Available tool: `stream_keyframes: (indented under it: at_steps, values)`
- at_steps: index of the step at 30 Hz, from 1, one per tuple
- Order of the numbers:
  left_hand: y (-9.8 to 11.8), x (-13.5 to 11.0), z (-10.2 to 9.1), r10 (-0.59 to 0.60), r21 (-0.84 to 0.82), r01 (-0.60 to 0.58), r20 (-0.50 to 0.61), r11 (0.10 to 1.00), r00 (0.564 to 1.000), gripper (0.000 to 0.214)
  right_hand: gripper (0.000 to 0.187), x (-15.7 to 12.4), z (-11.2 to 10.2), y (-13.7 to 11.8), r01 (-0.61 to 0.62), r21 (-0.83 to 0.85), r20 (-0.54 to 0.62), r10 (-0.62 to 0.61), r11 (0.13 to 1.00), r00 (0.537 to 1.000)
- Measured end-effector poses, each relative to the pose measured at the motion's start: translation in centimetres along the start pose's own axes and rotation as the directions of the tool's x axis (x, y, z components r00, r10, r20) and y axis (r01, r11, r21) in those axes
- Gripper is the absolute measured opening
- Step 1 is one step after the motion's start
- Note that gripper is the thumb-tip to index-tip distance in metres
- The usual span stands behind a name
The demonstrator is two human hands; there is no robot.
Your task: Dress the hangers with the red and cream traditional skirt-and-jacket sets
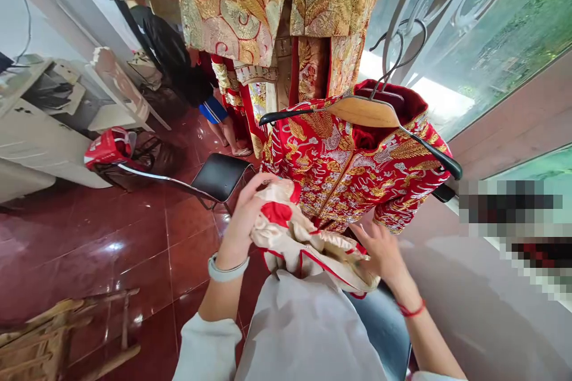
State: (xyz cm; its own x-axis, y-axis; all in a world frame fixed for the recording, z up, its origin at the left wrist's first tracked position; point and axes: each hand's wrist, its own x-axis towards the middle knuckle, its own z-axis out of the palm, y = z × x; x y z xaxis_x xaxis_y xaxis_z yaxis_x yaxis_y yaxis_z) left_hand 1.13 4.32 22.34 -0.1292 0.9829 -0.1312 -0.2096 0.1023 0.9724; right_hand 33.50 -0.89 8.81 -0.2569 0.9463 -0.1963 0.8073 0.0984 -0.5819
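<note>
My left hand is closed on the upper left part of a bunched cream satin garment with red trim and red patches. The cloth lies across my lap. At its right end, my right hand rests against the fabric, with fingers stretched and apart. Just beyond both hands hangs a red embroidered jacket with gold and silver patterns. A hanger with a wooden middle and black ends lies in front of its collar.
Behind the jacket hang gold embroidered garments. A black chair with a red bag near it stands left. A wooden stool is at lower left. A person in dark clothes bends farther back. Windows line the right.
</note>
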Motion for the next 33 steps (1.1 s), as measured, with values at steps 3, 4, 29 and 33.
stream_keyframes:
  at_steps: [3, 4, 29, 33]
  values:
    - [-0.4, -0.4, 1.8, 0.014, -0.003, -0.013, 0.066, 1.0, 0.998, 0.021, 0.052, 1.2, 4.0, -1.8, 0.158, -0.03, 0.086, -0.155, 0.987, 0.984]
    - [-0.6, -0.4, 2.0, 0.016, 0.001, -0.017, 0.073, 1.0, 0.997, 0.019, 0.046, 1.6, 4.9, -1.7, 0.137, 0.034, 0.077, -0.139, 0.99, 0.987]
    - [-10.2, -1.9, -6.0, -0.332, 0.811, -0.56, 0.582, 0.171, 0.742, 0.062, 0.071, 3.3, -7.8, -13.0, 0.427, 0.493, -0.804, 0.208, 0.758, 0.557]
    - [-12.3, -2.7, -5.9, -0.37, 0.786, -0.457, 0.606, 0.417, 0.705, 0.046, 0.068, 3.2, -7.8, -14.2, 0.427, 0.433, -0.818, 0.147, 0.794, 0.556]
